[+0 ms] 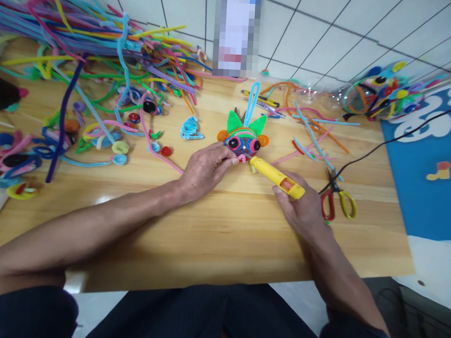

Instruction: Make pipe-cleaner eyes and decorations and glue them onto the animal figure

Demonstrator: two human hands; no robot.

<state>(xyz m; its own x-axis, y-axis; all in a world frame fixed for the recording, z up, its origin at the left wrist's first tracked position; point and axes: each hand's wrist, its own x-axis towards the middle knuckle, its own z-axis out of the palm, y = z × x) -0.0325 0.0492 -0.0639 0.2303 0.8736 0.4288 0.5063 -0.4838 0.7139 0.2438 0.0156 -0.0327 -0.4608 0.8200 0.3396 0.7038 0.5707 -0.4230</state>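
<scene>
Two bare hands are being held over the worktop [214,244]. By the left hand [206,170], the lower left edge of a decorated figure [245,146] is being pinched between closed fingertips, just beside a small pink piece [242,158]. The figure is being kept at the middle of the worktop. In the right hand [307,203], a yellow glue gun [272,175] is being gripped firmly, its nozzle being aimed at the figure's lower edge.

Close beside the right hand, red-and-yellow-handled scissors [334,186] are being crossed by a black cord [362,157], by which the right side is being partly obstructed. Beyond, space is being taken up by loose blue strips [311,130] and a yellow cutter [265,99]. Left of the figure, a light-blue coiled piece [191,128] is being left lying apart. The far left is being crowded by a fuzzy-stick bundle [104,37], and the left hand is being nearly reached by a pink strip [165,161].
</scene>
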